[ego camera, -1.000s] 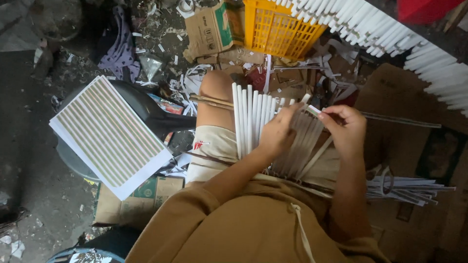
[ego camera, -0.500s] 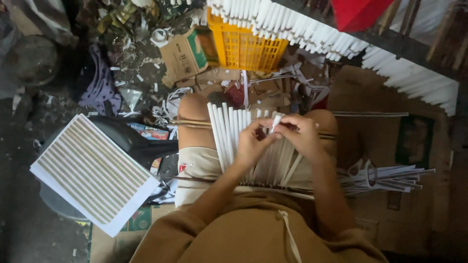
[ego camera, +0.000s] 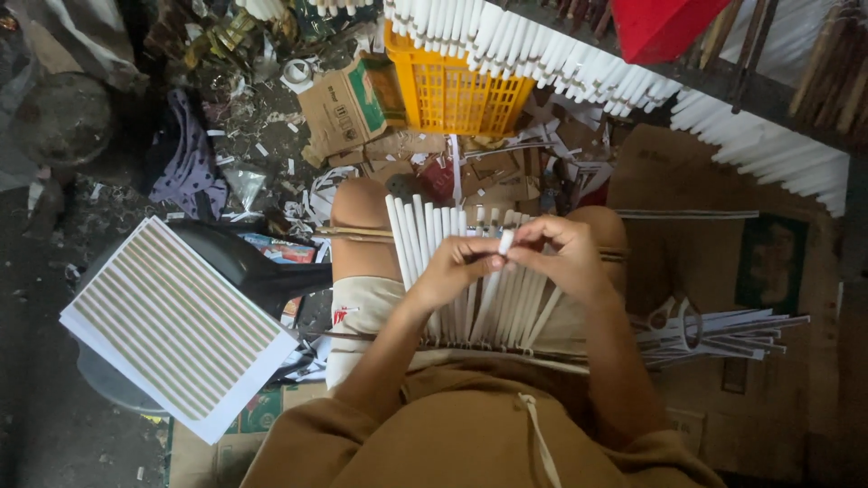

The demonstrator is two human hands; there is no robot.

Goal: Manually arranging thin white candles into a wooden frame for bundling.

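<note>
Dark littered floor (ego camera: 54,271), yellow crate (ego camera: 461,95), flattened cardboard (ego camera: 723,262).

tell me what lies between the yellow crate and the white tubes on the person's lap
In the head view, flattened brown cardboard scraps and loose white paper strips litter the floor between the yellow crate and the white tubes across the lap.

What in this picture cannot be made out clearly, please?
- Head view: lower parts of the white tubes on the lap, hidden by the left hand and right hand.
- Head view: the yellow crate, its inside covered by the row of white tubes above it.
- Head view: the red thing, cut off by the top edge.
- Head view: the scissors, blades hidden among tubes.
</note>
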